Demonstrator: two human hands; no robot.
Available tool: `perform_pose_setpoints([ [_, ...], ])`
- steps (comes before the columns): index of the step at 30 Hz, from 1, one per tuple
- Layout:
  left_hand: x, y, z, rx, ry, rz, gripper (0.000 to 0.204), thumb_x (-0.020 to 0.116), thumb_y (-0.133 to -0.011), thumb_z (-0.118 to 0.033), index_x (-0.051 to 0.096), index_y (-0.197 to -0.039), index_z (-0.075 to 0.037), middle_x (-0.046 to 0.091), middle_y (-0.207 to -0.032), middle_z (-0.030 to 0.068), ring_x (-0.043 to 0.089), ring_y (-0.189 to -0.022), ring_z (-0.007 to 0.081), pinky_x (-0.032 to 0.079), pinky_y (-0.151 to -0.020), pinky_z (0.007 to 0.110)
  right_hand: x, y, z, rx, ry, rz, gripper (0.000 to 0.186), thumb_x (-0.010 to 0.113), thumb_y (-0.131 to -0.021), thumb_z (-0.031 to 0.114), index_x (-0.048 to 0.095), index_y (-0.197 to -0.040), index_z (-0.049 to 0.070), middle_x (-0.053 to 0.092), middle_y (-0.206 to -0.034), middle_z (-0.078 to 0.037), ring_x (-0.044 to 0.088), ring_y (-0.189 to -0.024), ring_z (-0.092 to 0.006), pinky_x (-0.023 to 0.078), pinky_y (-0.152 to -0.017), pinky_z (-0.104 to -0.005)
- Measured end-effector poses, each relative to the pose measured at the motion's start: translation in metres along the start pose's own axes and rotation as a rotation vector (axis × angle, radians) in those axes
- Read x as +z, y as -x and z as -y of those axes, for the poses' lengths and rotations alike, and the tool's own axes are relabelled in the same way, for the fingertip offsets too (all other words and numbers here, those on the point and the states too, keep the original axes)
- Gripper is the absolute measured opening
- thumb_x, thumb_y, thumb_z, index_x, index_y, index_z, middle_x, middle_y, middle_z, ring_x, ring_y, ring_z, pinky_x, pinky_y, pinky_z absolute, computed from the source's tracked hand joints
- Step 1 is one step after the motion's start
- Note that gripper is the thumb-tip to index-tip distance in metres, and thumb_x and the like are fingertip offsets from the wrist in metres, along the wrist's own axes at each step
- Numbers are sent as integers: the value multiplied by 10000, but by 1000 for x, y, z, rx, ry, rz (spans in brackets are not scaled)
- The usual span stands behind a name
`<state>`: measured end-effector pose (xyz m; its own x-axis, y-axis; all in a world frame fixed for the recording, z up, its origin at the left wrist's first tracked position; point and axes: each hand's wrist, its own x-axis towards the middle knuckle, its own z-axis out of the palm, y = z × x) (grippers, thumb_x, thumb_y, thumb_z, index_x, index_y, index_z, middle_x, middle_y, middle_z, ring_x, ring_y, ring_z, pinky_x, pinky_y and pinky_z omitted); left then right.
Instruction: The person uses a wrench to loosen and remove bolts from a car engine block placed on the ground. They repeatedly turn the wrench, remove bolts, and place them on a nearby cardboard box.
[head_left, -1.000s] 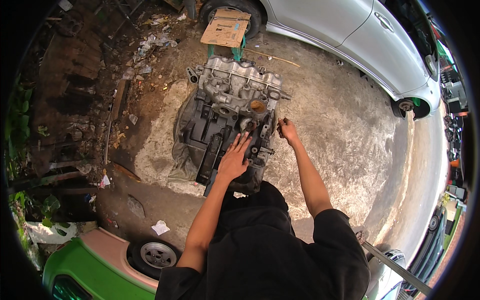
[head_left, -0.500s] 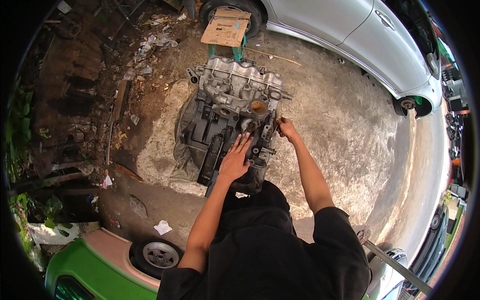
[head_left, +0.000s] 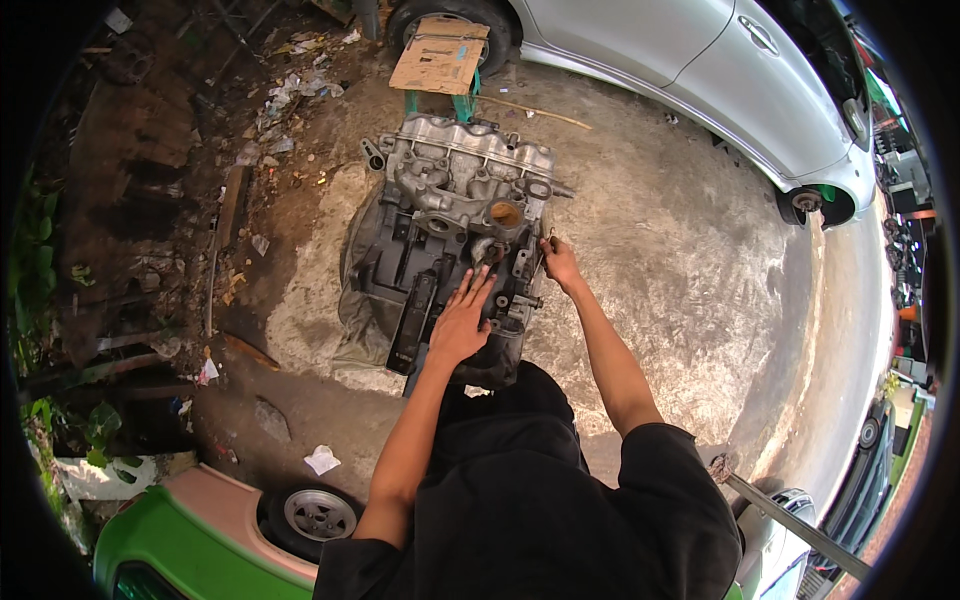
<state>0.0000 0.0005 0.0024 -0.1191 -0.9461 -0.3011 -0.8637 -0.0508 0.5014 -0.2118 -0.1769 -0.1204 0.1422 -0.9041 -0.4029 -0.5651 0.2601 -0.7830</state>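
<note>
A dark car engine (head_left: 395,255) with a ribbed silver top cover (head_left: 470,135) and cast metal manifold parts sits on a crumpled greyish cloth (head_left: 355,330). My left hand (head_left: 462,320) lies on the dark block, fingers spread, just below a round port with a rusty-brown inside (head_left: 505,213). My right hand (head_left: 560,262) is closed at the engine's right side, beside a small bracket; something thin and dark shows at its fingertips, too small to name.
A cardboard-topped green stand (head_left: 435,60) is behind the engine. A silver car (head_left: 670,50) lies along the upper right, a green car (head_left: 165,530) at lower left. A stick (head_left: 540,112), litter (head_left: 290,90), wood planks (head_left: 235,205) and plants (head_left: 100,430) are around.
My right hand has moved a little to the left, closer against the engine's side. My left hand stays spread on the block. The scene has shifted slightly left in the view.
</note>
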Motion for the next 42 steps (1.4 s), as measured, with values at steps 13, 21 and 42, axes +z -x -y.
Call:
perform_pose_setpoints([
  [13, -1, 0, 0, 10, 19, -21, 864, 656, -910, -122, 234, -1658, -219, 122, -1748, -40, 128, -1606, 215, 267, -1286, 435, 26, 134, 45, -379, 194, -223, 217, 556, -1028, 115, 512, -1111, -81, 606, -937, -295, 630, -856, -466, 502, -760, -530],
  [21, 3, -1, 1, 27, 42, -49, 866, 658, -901, -119, 242, -1656, -208, 142, -1745, -27, 139, -1604, 226, 277, -1279, 452, 51, 159, 6, -326, 127, -240, 207, 539, -1047, 142, 484, -1106, -48, 545, -1059, -268, 565, -988, -469, 459, -862, -542],
  [42, 4, -1, 3, 23, 29, -41, 845, 649, -918, -124, 243, -1656, -198, 139, -1746, -38, 132, -1605, 217, 282, -1276, 446, -18, 98, 4, -261, -280, -491, 166, 698, -991, 101, 601, -1045, -23, 690, -849, -179, 670, -716, -253, 518, -669, -375],
])
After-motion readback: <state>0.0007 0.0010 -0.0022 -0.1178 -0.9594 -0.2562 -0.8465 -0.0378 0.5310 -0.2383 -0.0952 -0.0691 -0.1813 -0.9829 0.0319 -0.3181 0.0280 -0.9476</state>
